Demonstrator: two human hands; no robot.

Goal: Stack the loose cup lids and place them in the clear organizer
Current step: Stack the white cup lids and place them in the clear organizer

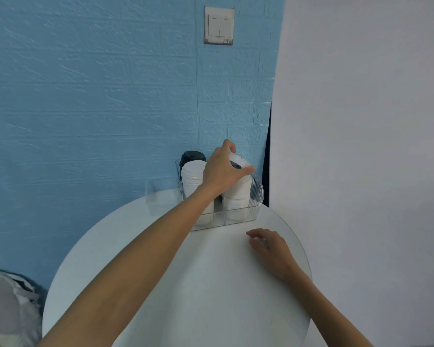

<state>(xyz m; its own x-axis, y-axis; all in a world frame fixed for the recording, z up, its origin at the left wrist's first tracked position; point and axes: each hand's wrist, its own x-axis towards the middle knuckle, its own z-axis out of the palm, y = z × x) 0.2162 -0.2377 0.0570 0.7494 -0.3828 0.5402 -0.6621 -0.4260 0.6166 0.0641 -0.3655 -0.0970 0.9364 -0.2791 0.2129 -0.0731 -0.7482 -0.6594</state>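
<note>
The clear organizer stands at the far edge of the round white table, against the blue wall. It holds a stack of white lids on the left, black lids behind them, and another white stack on the right. My left hand reaches over the organizer and grips a small stack of white lids at the top of the right stack. My right hand rests on the table in front of the organizer, fingers loosely curled, holding nothing.
A second small clear container sits to the left of the organizer. A white wall runs close on the right. A bin with a white liner stands on the floor at the lower left. A light switch is on the wall above.
</note>
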